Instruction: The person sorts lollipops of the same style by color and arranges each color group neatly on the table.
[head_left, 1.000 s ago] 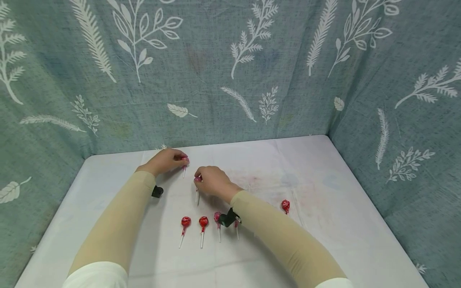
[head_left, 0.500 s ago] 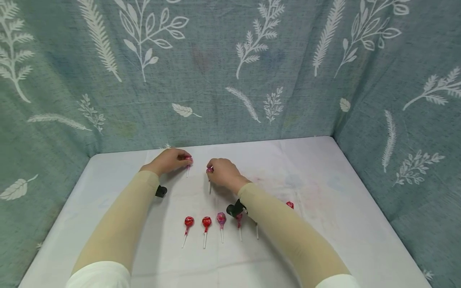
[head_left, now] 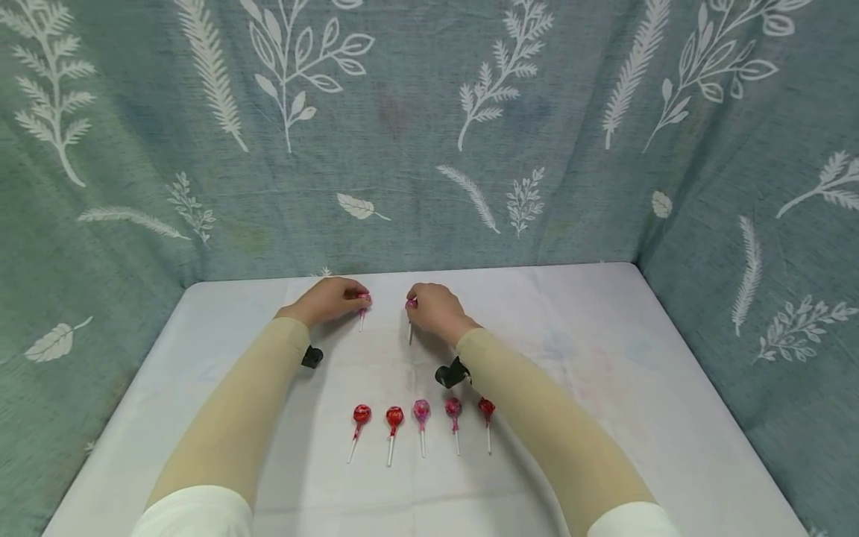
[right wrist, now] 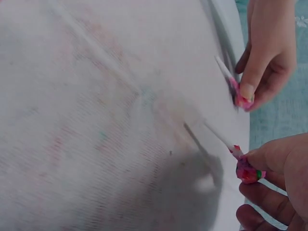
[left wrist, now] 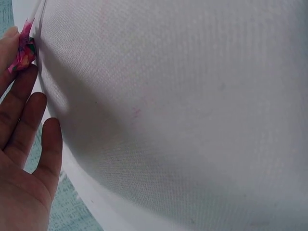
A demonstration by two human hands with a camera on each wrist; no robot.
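Observation:
My left hand (head_left: 330, 300) pinches a pink-wrapped lollipop (left wrist: 26, 54) by its candy head near the far edge of the table. The other fingers of that hand stay extended in the left wrist view. To its right, my right hand (head_left: 436, 309) pinches a second lollipop, pink and purple (right wrist: 248, 169), between thumb and fingers. Its white stick points back toward me, and the stick's shadow falls apart from it on the cloth. Closer to me lies a row of several lollipops, among them a red one (head_left: 394, 416) and a purple-pink one (head_left: 421, 410).
A white cloth (head_left: 349, 500) covers the table. Blue-green curtains with white leaf prints (head_left: 416, 239) stand behind it and at both sides. My right forearm (head_left: 537, 403) passes just beside the red lollipop (head_left: 486, 408) at the row's right end.
My right hand has moved right and farther away with its lollipop, toward the far edge. My left hand keeps its place and hold. The head view has shifted slightly, and more of the row shows.

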